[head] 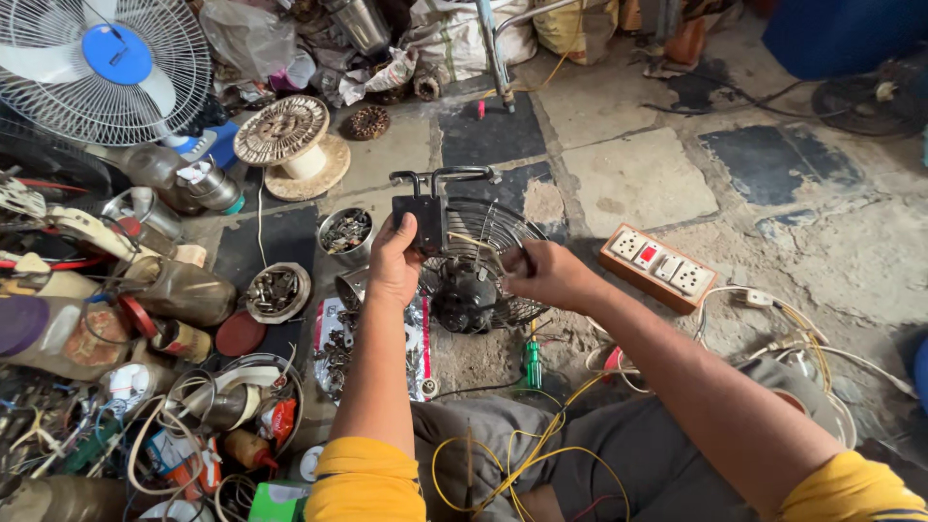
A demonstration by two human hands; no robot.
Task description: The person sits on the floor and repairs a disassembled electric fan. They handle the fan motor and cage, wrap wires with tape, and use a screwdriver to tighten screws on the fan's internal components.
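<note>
Two bare hands work on a small black fan [471,280] standing on the stone floor [638,174] in front of the person: left hand [394,259] wrapped around the dark box at its top left, just under the bent metal handle [440,177]; right hand [541,274] closed at the wire guard's right edge, fingertips pinching something too thin to make out. Near the right hand lies an orange socket board [660,266]; below the fan a green screwdriver [532,363] and loose yellow wires [522,459]; farther left a wooden spool [290,143], tins of small parts [277,291] and a white-caged fan with blue hub [106,63]
</note>
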